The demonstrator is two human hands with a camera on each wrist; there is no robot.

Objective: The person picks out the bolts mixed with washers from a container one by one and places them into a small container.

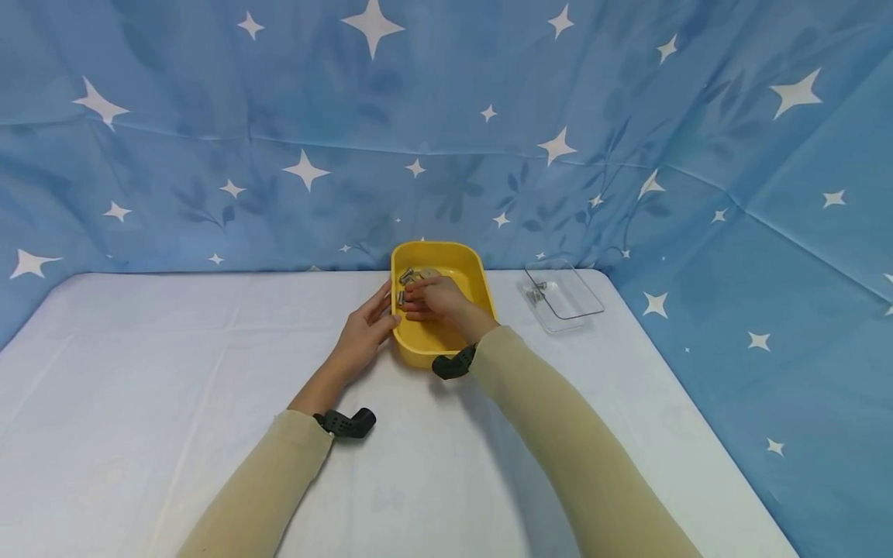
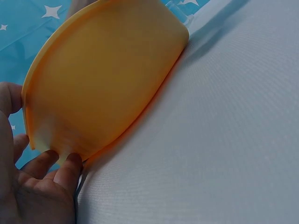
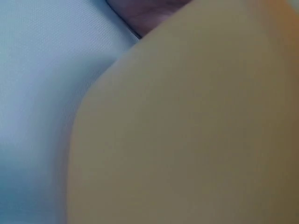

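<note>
Presently we find a yellow rounded-rectangular plastic tub (image 1: 456,263) standing on the white-covered bench (image 1: 174,364), near its far edge. The left hand (image 1: 364,332) rests against the tub's outer left wall; in the left wrist view its fingers (image 2: 56,163) lie nearly straight, tips touching the wall, gripping nothing. The right hand (image 1: 439,301) reaches down inside the tub among several small grey metal cylinders (image 1: 405,277). Its fingers look curled over them, but we cannot tell whether they pinch one; the right wrist view shows only the tub's blurred wall.

Off to the right, well apart from the tub, sits a clear rectangular plastic tray (image 1: 568,306) with a few small metal pieces (image 1: 536,293) in its far left corner.

In our judgement, the risks are these: a smooth cylinder may slip from the fingertips and roll off the bench. The tub, braced on one side only, may slide or tip if the right hand presses on its rim.
</note>
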